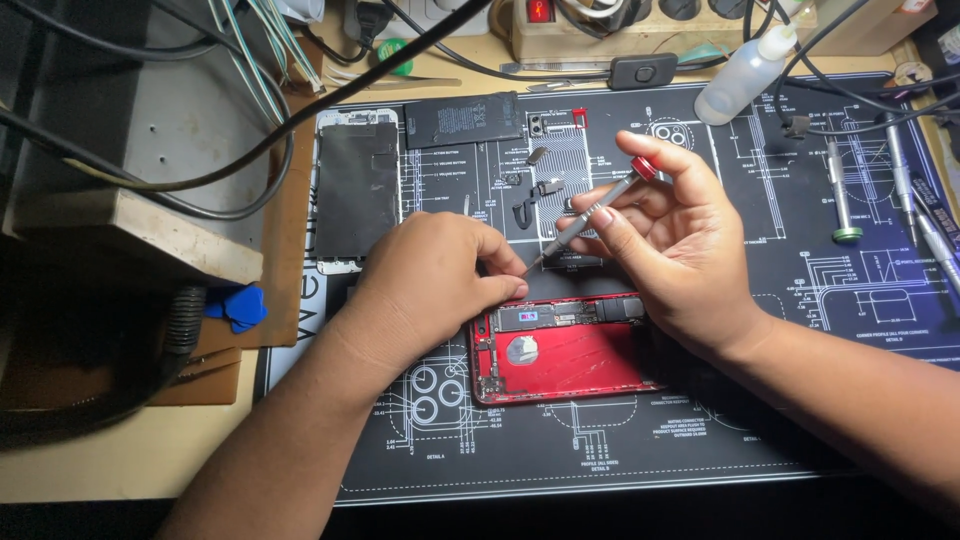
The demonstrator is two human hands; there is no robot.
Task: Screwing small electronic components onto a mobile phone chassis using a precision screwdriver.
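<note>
Your right hand (680, 235) fingers grip the screwdriver (590, 212). Your left hand (430, 285) fingers press the red phone (560, 350) on the mat (700, 420). Keep the tip straight and turn slowly.

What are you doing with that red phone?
A person has an opened red phone lying on a dark repair mat. The left hand steadies its top edge, while the right hand holds a thin screwdriver, tip pointing down toward the phone. The removed screen and battery lie further up the mat.
</note>
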